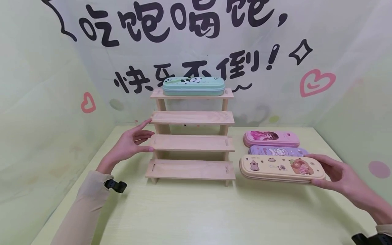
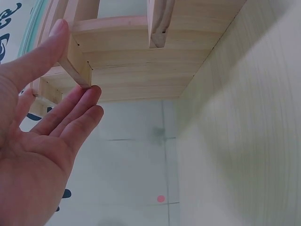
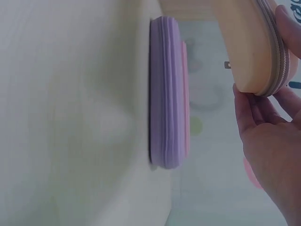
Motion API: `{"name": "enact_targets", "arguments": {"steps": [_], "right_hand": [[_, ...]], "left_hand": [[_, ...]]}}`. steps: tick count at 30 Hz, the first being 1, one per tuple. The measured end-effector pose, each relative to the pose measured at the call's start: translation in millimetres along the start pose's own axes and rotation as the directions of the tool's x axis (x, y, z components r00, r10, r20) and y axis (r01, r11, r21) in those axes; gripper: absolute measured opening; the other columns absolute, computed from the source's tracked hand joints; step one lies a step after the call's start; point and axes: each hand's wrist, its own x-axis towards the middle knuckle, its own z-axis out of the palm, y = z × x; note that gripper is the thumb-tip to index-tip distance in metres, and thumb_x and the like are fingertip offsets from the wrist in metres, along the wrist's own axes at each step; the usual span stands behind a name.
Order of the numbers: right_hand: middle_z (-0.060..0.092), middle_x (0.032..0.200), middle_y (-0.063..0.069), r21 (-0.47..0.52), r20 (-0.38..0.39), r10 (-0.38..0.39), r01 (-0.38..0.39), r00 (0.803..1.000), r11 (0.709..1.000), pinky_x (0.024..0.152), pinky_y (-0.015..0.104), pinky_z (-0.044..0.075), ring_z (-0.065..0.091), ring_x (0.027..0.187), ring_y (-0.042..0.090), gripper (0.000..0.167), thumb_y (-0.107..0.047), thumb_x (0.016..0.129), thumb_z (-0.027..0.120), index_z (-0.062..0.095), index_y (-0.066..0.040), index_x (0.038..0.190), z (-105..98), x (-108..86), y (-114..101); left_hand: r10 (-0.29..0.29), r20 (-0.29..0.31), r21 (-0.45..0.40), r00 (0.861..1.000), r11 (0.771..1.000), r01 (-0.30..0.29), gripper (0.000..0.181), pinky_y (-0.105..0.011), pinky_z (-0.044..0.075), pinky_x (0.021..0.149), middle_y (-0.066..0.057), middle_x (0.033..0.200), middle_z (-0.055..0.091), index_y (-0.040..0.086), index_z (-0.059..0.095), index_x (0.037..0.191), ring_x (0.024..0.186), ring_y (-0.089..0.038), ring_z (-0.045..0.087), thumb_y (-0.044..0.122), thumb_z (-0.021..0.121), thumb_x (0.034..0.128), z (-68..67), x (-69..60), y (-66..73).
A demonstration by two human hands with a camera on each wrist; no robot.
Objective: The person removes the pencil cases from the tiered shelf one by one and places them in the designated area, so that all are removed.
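A wooden rack (image 1: 193,170) with several shelves stands mid-table, a teal panda case (image 1: 193,89) on its top shelf. At the rack's left side, my left hand (image 1: 127,144) touches the shelf ends with fingers and thumb spread; in the left wrist view the left hand (image 2: 42,136) has its thumb and fingertips against a shelf end (image 2: 77,63). My right hand (image 1: 343,175) grips the right end of a cream case (image 1: 281,167), raised off the table. In the right wrist view the right hand (image 3: 273,136) pinches the cream case (image 3: 249,47) between thumb and fingers.
A pink case (image 1: 271,138) and a purple case (image 1: 277,150) lie on the table (image 1: 196,214) right of the rack, the purple one partly hidden behind the cream case. A printed cloth (image 1: 196,51) hangs behind, with pale walls at both sides.
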Motion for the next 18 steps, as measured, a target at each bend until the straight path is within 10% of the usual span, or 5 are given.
{"name": "enact_targets", "arguments": {"steps": [18], "right_hand": [[0.062,0.139,-0.014,-0.159,0.039,0.109,-0.102,0.993,0.982,0.082,0.018,0.059,0.061,0.118,-0.002,0.070,0.018,0.094,0.065,0.043,-0.001,0.157,-30,-19.6,39]], "left_hand": [[-0.009,0.002,-0.032,1.000,0.999,0.009,0.108,-0.040,0.048,0.113,-0.018,0.141,0.063,0.036,0.034,0.166,0.133,-0.033,0.059,0.003,0.092,0.0810,-0.2,-0.2,-0.3]]}}
